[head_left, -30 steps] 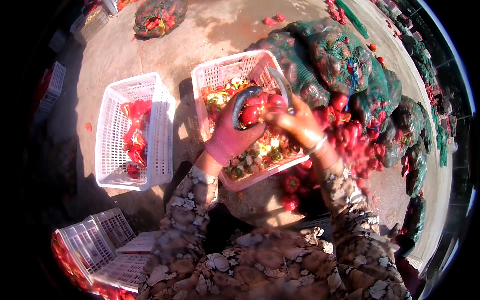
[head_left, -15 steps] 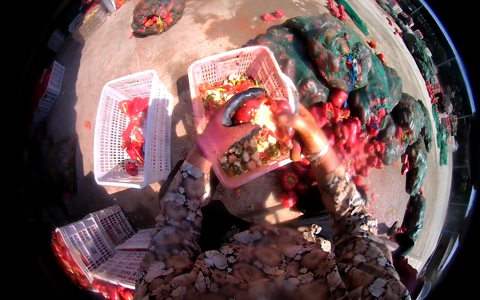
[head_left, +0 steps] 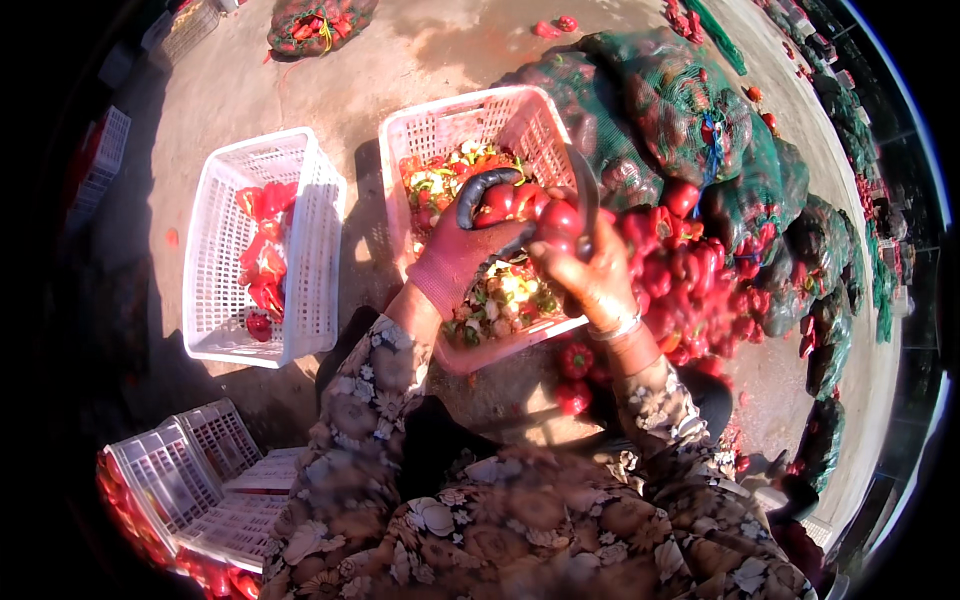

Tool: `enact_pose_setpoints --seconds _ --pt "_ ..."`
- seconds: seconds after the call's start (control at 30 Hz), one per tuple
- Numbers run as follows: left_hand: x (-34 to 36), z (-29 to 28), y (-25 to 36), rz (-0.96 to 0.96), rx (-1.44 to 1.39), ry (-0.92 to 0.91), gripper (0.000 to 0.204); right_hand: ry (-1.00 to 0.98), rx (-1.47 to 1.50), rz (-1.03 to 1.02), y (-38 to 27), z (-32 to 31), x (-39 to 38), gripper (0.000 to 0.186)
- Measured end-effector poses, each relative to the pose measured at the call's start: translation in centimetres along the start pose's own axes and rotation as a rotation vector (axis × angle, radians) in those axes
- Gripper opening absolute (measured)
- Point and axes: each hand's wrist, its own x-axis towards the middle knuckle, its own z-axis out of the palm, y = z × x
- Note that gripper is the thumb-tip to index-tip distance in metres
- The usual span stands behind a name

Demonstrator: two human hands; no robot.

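Note:
My left hand (head_left: 463, 250), in a pink glove with dark coated fingers, is closed on red peppers (head_left: 505, 205) above the pink crate (head_left: 460, 110). My bare right hand (head_left: 590, 270) grips a curved knife (head_left: 586, 185), its blade upright beside a round red pepper (head_left: 557, 222) held between the hands. How the held pieces join is hidden by fingers. The pink crate holds pale cores, seeds, green stems and red scraps. At the left, a white crate (head_left: 208, 280) holds cut red pepper pieces.
Loose red peppers (head_left: 685, 270) lie heaped right of me, beside green mesh sacks (head_left: 680, 110) full of peppers. Another sack (head_left: 315, 25) sits at the back. Stacked white crates (head_left: 220, 470) with red peppers are at lower left. The floor (head_left: 270, 100) is concrete.
Half a second ago the held pepper showed a pale opened inside; now round red skin faces up. My right hand and knife have shifted and turned, and the view has moved slightly.

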Motion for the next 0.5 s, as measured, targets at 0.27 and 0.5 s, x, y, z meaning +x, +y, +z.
enact_pose_setpoints --seconds 0.27,0.5 --pt "0.5 -0.3 -1.7 0.261 0.568 0.128 0.061 -0.047 0.269 0.250 -1.0 -1.8 0.6 0.046" --pt "0.9 -0.4 -1.2 0.141 0.195 0.153 0.058 0.074 0.417 0.373 0.2 -2.6 0.7 0.047"
